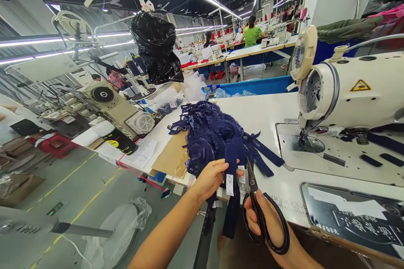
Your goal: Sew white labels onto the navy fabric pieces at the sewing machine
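Note:
My left hand (212, 180) pinches a navy fabric strap (232, 155) that hangs over the table's front edge and bears a white printed label (229, 185). A second label shows just behind it. My right hand (271, 216) is wrapped round the black handles of a pair of scissors (252, 183), whose blades point up beside the strap. Whether the blades touch the fabric I cannot tell. Just beyond both hands, a pile of navy lace bras (211, 134) lies on the white table (268, 109), with loose straps trailing to the right.
A sewing machine (356, 88) stands at the right, with navy scraps beside it. Brown cardboard (170, 155), papers (142, 153) and a black cylinder (120, 138) lie left of the pile. A black plastic bag (154, 46) hangs above. A person in green (251, 33) sits far back.

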Demonstrator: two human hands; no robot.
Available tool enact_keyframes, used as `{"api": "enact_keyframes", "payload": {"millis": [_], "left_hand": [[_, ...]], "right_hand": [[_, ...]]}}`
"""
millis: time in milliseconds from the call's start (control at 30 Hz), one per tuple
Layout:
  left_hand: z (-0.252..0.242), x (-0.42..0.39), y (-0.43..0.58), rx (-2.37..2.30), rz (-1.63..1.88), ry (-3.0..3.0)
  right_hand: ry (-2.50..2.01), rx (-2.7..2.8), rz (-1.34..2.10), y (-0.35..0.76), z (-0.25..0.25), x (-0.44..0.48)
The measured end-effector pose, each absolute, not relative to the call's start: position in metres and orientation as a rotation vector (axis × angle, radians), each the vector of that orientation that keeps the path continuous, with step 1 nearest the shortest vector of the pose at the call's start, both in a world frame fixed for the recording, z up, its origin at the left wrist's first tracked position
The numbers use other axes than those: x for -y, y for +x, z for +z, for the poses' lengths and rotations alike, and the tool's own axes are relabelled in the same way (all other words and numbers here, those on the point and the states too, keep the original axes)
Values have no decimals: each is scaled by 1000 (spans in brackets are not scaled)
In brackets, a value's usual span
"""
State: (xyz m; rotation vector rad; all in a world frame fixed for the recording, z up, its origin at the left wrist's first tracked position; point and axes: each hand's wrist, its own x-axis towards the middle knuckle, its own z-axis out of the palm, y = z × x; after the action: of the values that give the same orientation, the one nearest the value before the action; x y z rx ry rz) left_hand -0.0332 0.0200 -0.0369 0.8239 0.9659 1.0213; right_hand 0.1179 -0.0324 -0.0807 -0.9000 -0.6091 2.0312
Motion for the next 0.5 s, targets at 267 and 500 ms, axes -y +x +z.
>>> {"api": "enact_keyframes", "payload": {"millis": [267,500], "left_hand": [[-33,-19,-33,-975,1028,838],[-30,-20,-27,-998,1023,859]], "right_hand": [[-899,629,1979,118,-81,36],[-887,617,1999,120,-81,34]]}}
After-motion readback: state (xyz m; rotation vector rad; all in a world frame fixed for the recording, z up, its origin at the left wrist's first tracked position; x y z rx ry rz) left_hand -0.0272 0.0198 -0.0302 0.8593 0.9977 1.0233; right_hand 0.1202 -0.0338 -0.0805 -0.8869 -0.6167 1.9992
